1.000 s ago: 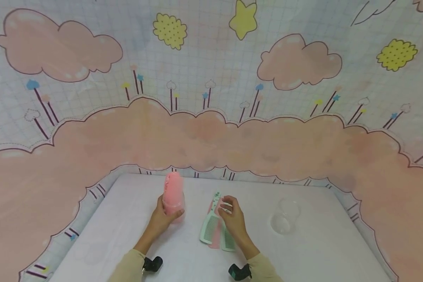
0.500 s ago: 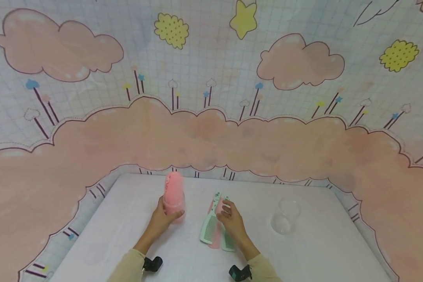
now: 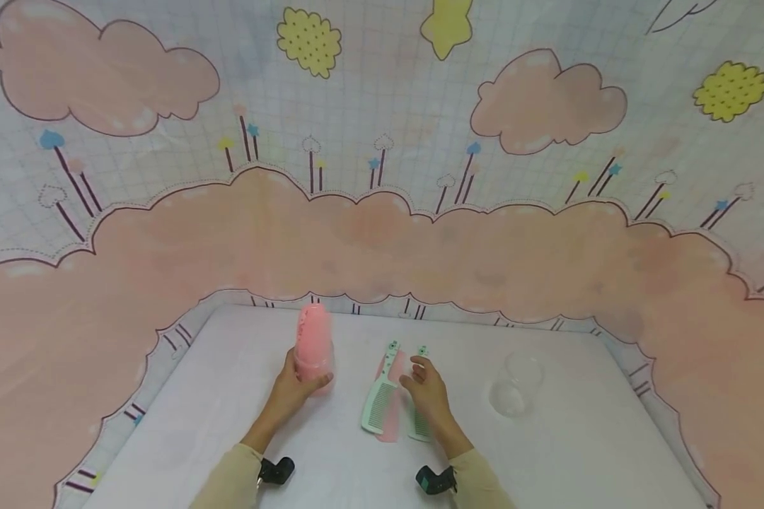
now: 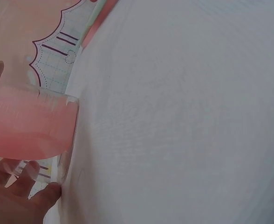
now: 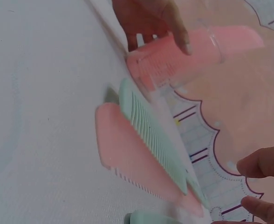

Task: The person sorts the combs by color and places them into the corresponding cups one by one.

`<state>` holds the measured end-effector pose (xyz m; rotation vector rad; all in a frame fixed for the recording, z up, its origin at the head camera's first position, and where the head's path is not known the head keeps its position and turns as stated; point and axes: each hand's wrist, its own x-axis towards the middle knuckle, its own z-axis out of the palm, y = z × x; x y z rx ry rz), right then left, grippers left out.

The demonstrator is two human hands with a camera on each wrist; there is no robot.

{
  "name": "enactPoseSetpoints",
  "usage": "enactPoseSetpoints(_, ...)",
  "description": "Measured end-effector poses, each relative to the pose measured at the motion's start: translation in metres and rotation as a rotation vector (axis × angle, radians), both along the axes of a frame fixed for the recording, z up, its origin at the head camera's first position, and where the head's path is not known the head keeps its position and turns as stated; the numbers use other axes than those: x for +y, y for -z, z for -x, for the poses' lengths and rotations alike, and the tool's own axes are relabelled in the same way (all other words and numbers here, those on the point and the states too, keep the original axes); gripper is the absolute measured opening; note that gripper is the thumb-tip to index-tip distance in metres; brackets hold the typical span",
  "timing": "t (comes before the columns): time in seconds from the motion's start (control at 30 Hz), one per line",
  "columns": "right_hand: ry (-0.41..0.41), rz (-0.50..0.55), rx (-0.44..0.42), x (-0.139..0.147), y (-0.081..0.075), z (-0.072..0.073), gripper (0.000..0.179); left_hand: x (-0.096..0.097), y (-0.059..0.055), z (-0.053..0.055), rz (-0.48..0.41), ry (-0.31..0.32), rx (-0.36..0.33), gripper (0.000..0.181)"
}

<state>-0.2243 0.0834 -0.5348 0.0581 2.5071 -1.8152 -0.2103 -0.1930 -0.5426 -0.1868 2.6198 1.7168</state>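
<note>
My left hand [image 3: 288,396] grips a clear cup [image 4: 68,161] around its side, over the left part of the white table. A pink comb [image 3: 314,332] stands in that cup and sticks up well above its rim. Near the middle, a green comb [image 3: 378,404] lies across a flat pink comb [image 3: 391,417], its teeth facing right. Beside them is a second green comb [image 3: 421,425], its handle end [image 3: 423,350] showing past the bent fingers of my right hand [image 3: 431,396], which hold it. That hand covers the comb's middle.
To the right, another clear cup [image 3: 509,398] stands on the white table [image 3: 579,438]. A patterned cloth backdrop [image 3: 369,247] rises behind the table's far edge. Black wrist devices [image 3: 276,471] sit at both sleeves.
The right hand has shifted slightly right, and the second green comb has slid right with it, away from the pink comb. The left hand and its cup stay put; the head view tilts slightly.
</note>
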Motion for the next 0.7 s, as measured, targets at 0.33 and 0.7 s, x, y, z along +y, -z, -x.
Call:
enactPoseSetpoints(0.33, -0.012, 0.057, -0.042, -0.012, -0.006, 0.007, 0.05, 0.002, -0.001, -0.001, -0.009, -0.004, -0.006, 0.102)
enactPoseSetpoints(0.7, -0.077, 0.155, -0.035, -0.023, 0.001, 0.009, 0.05, 0.003, 0.003, 0.0, -0.007, -0.002, 0.013, 0.101)
